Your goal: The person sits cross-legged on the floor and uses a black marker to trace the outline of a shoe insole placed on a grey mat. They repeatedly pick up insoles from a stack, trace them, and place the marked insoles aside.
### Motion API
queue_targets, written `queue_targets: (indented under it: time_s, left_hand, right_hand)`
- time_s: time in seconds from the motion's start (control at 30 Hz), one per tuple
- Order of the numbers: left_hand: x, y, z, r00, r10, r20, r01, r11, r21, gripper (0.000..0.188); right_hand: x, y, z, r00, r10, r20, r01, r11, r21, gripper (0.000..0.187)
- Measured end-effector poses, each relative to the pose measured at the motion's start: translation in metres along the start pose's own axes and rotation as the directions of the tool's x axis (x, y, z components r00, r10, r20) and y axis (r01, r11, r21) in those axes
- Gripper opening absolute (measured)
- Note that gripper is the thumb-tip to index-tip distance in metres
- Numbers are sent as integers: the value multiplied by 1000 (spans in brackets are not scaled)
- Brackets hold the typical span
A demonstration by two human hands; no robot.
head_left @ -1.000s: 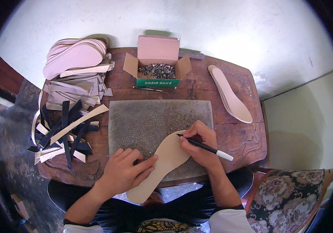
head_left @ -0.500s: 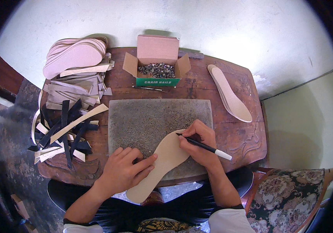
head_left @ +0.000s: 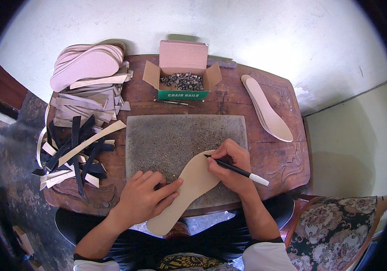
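A beige shoe insole [head_left: 184,194] lies slanted over a grey speckled board [head_left: 157,135], its narrow heel end reaching past the table's front edge. My left hand [head_left: 146,196] holds the insole by its left edge with thumb and forefinger, while its other fingers rest bent on the board. In my right hand [head_left: 232,167] is a black marker pen [head_left: 236,169] with a white end, pinched between the fingers. Its dark tip touches or hovers just at the insole's wide end; which one I cannot tell. Part of that end is hidden under the right hand.
Pink insoles [head_left: 85,67] are piled at the back left above grey strips [head_left: 89,104] and black and cream strips [head_left: 76,149]. An open cardboard box [head_left: 182,95] of nails stands behind the board. More insoles [head_left: 265,108] lie right on the wooden table [head_left: 275,158].
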State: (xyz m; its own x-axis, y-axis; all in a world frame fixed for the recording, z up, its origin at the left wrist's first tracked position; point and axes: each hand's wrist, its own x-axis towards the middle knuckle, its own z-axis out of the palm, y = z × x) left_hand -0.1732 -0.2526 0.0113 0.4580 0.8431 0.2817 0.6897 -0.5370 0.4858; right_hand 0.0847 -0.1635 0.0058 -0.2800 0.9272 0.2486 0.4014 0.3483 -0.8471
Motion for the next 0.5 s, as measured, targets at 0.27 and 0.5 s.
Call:
queue_targets:
  time_s: [0.27, 0.5]
  left_hand:
    - [0, 1, 0, 1000, -17, -2, 17, 1000, -7, 37]
    - [1, 4, -2, 999, -46, 16, 47, 999, -11, 35]
  right_hand:
    - [1, -2, -1, 1000, 21, 22, -21, 1000, 1, 17]
    - [0, -2, -1, 1000, 6, 17, -6, 1000, -10, 17]
